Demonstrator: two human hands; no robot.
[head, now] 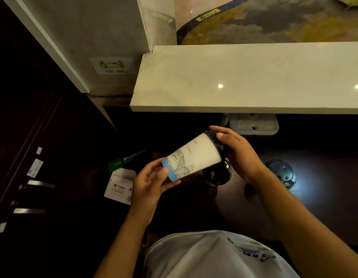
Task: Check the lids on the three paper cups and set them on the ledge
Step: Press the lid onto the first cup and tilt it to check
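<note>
My white shirt (204, 255) fills the bottom of the view, nearest to me. Both forearms extend forward from it over a dark desk surface (324, 157).

My left hand (152, 181) grips the base of a paper cup (194, 155), with the thumb lying across the blue band at the bottom and the fingers curled behind it. My right hand (238, 153) closes over the black lid (216, 143) at the other end, fingers wrapped around its rim. The cup is tilted nearly on its side, base toward my left, lid toward my right and slightly higher. It is clear of the desk. Its white wall carries a line drawing above the blue band.

Directly below the held cup's lid end, a second cup (218, 175) stands on the desk; only its black lid shows. To the right of the held cup, well apart, a third cup's lid (282, 173) sits in a patch of light.

To the left of the held cup lie a green-labelled paper ream (128, 159) and a white packet (120, 185).

Beyond the held cup, a white tray-like object (254, 125) sits partly under the pale stone ledge (244, 81). The ledge runs across the view, higher than the cup.
</note>
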